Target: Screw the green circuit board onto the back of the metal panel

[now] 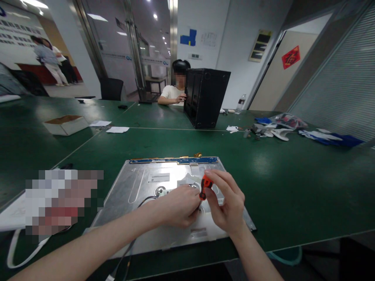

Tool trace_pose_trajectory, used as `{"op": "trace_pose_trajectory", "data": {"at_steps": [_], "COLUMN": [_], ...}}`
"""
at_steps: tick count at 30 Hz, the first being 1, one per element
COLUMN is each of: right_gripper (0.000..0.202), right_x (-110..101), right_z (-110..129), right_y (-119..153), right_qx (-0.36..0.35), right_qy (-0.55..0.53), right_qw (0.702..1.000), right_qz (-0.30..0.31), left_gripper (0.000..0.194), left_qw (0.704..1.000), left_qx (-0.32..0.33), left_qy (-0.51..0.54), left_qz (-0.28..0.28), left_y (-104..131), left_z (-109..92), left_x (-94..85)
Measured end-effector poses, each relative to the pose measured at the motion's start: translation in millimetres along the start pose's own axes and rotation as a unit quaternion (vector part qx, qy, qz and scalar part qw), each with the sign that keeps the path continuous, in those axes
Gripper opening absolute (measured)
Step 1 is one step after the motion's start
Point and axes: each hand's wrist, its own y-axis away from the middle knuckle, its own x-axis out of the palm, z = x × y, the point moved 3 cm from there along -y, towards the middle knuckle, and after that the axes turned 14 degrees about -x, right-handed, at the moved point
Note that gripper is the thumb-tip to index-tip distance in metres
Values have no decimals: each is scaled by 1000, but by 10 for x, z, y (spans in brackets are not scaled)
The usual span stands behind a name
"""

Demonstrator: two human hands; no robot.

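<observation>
A silvery metal-backed display panel [139, 183] lies flat on the green table before me, a blue circuit strip [172, 160] along its far edge. Between the thumb and fingers of my right hand [230, 205] is the orange and black handle of a screwdriver [206, 183], its shaft slanting down toward the panel. My left hand [183, 205] is closed low over the panel, around the screwdriver's lower end. Its fingertips are hidden, so what they pinch cannot be made out. Dark cables [146, 200] run from beneath my left hand and forearm toward the near edge.
Across the green table [278, 175], a co-worker [175, 93] sits behind a black computer case [209, 97]. An open box [66, 125] and papers [117, 129] lie at the left. Gloves [322, 136], a plastic bag [288, 120] and a bottle [240, 103] are at the right.
</observation>
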Motion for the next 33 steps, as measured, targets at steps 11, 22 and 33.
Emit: {"op": "trace_pose_trajectory", "data": {"at_steps": [11,22,33], "right_gripper": [44,43,42], "right_x": [24,4,3], "right_z": [-31,-28,-34], "right_y": [70,13,18], "right_qx": [27,-4,15], "right_qy": [-46,-5,-60], "right_qw": [998,1000,998], "right_qz": [-40,-25,-25], "left_gripper": [2,4,1], "left_qw": [1000,1000,1000], "left_qx": [-6,4,-6], "left_qy": [-17,-10,-8], "left_qz": [13,3,5], "left_y": [13,21,12], "left_z": [-24,-15,-27], "left_x": [-51,-40,-46]}}
